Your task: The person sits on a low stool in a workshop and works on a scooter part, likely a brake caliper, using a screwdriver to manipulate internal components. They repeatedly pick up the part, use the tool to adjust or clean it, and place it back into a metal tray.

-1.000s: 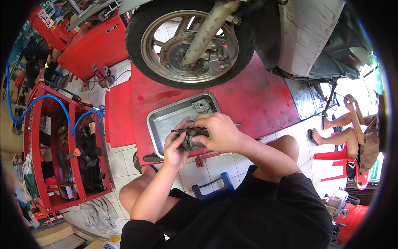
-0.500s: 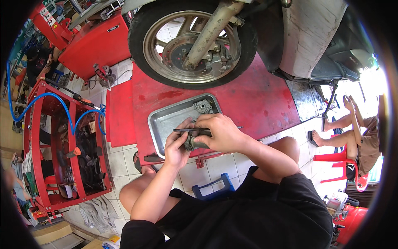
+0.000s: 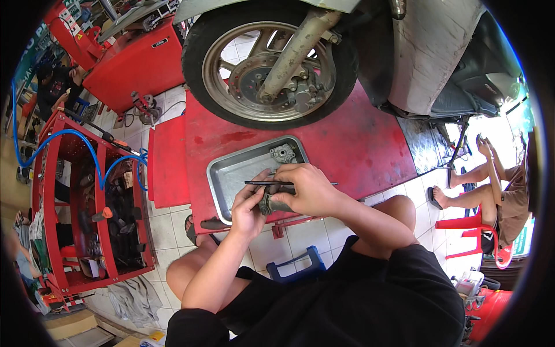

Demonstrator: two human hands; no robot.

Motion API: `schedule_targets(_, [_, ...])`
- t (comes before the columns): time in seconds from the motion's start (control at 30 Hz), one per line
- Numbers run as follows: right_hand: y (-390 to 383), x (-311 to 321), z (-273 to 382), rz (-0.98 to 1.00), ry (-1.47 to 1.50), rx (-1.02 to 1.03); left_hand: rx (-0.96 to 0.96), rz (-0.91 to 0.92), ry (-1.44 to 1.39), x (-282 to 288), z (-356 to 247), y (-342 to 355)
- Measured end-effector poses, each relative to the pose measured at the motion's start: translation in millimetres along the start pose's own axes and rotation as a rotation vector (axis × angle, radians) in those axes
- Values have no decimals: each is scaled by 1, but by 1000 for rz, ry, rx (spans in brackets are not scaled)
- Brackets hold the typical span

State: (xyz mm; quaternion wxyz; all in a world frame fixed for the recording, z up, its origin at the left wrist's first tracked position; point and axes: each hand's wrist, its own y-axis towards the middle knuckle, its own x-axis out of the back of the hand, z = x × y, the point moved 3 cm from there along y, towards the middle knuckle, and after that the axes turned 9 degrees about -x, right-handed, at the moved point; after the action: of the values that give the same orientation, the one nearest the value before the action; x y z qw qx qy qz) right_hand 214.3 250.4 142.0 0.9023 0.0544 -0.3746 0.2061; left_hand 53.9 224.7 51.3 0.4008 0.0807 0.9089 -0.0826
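Note:
In front of me, both hands are together over the near side of a shallow metal tray [image 3: 214,179]. My left hand [image 3: 248,211] is closed around a small dark grey metal part [image 3: 265,203], its fingers curled at the left. My right hand [image 3: 309,188] is closed on a thin black stick-like tool [image 3: 260,183], which lies crosswise above the part and pokes out on both sides of the hand. The right thumb and fingers also bend down against the part and hide much of it. A grey metal casting with holes [image 3: 282,153] lies in the tray's far right corner.
The tray rests on a red platform [image 3: 358,147] under a motorbike's front wheel [image 3: 193,87]. A blue stool [image 3: 300,267] stands below my hands. At left is a red tool cart [image 3: 110,274] with a blue hose [image 3: 75,133]. Another person [image 3: 511,199] sits at right.
My hands keep nearly the same pose, with the part and black tool still held. The view has shifted slightly, so the wheel and tray sit a little lower.

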Motion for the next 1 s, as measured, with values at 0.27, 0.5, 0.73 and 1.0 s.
schedule_targets(0.27, [0,-3,-2,-47,-14,-5,-7,7,13,3,1,1])
schedule_targets(0.5, [-2,-2,3,-6,-104,-41,-2,-3,8,1,0,0])
schedule_targets(0.73, [-3,-3,5,-2,-160,-46,-4,8,13,3,0,-1])
schedule_targets(1.0, [-2,0,3,23,-128,-18,2,6,-15,2,-1,0])
